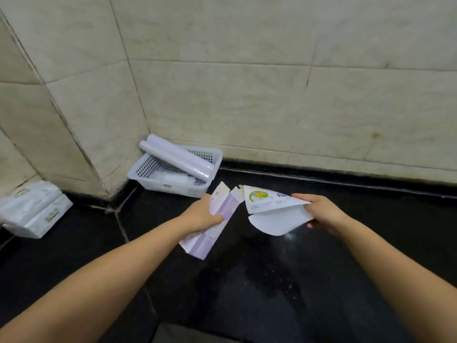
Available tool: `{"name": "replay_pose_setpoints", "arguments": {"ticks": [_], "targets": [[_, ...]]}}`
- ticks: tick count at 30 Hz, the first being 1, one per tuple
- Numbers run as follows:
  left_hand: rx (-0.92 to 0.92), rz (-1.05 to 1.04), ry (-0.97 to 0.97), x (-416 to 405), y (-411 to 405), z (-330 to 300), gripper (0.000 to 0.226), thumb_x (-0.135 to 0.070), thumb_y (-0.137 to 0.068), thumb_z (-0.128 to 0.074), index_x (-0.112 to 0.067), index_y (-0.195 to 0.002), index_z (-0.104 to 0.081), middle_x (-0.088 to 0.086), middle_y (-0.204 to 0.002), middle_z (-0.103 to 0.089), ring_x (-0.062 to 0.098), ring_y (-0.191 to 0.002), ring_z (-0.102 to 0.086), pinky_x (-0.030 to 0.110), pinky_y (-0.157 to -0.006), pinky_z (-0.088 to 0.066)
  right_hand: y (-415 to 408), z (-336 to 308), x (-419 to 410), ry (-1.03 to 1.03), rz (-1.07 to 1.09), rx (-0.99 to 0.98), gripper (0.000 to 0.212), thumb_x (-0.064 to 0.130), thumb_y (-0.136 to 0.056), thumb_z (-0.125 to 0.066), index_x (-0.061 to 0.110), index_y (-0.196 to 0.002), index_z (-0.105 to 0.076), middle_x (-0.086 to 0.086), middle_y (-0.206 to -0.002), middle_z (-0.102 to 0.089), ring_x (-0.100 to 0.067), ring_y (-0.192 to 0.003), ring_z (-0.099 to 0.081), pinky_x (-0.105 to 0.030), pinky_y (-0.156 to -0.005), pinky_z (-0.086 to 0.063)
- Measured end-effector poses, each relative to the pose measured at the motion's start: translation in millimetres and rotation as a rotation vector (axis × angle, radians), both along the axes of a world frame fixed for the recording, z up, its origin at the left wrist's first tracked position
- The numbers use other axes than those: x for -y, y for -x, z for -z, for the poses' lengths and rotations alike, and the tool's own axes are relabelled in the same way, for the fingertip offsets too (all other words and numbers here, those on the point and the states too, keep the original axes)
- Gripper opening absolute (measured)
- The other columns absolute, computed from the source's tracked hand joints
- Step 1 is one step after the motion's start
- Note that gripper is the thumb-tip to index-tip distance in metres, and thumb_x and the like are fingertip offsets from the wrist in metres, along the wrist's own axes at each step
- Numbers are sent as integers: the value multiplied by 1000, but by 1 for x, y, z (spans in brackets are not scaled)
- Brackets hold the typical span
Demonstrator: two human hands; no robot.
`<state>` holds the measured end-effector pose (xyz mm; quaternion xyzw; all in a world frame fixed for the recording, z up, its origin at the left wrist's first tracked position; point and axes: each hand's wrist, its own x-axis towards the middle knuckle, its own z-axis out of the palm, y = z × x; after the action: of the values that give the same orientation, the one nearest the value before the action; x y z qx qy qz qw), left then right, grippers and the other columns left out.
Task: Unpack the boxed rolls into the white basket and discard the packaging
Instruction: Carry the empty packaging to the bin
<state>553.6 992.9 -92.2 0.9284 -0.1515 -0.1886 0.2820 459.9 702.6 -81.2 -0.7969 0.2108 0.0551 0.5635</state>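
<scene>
2 hands (201,214) (321,211) hold flattened packaging (217,219) just beside basket (173,188).

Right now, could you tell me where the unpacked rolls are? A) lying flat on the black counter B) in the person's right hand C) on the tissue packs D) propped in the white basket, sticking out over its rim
D: the rolls lean across the white basket, with their ends sticking out past its rim by the wall corner.

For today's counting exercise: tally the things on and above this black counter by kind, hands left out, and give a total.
Rolls: 2, lying propped in the basket
Basket: 1
Boxes: 2, a purple box in the left hand, a white box in the right hand
Tissue packs: 1 bundle
Total: 6
</scene>
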Motion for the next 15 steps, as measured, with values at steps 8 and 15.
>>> {"name": "replay_pose_setpoints", "arguments": {"ticks": [8, 15], "targets": [[13, 314, 64, 111, 32, -17, 64, -39, -80, -65, -13, -130, -35, 7, -120, -54, 20, -94, -53, 32, -74, -42, 157, -26, 45, -56, 551, 101, 42, 4, -87, -44, 25, -120, -61, 1, -95, -70, -15, -68, -64, -22, -43, -49], [-92, 721, 58, 207, 153, 2, 60, -37, -79, -66, -12, -126, -39, 3, -114, -55, 21, -95, -56, 32, -72, -44, 347, -1, 30, -19, 964, 34, 45, 3, -87, -37, 26, -115, -63, 0, -92, -67, -19, -66, -60, -23, -46, -54]]}}
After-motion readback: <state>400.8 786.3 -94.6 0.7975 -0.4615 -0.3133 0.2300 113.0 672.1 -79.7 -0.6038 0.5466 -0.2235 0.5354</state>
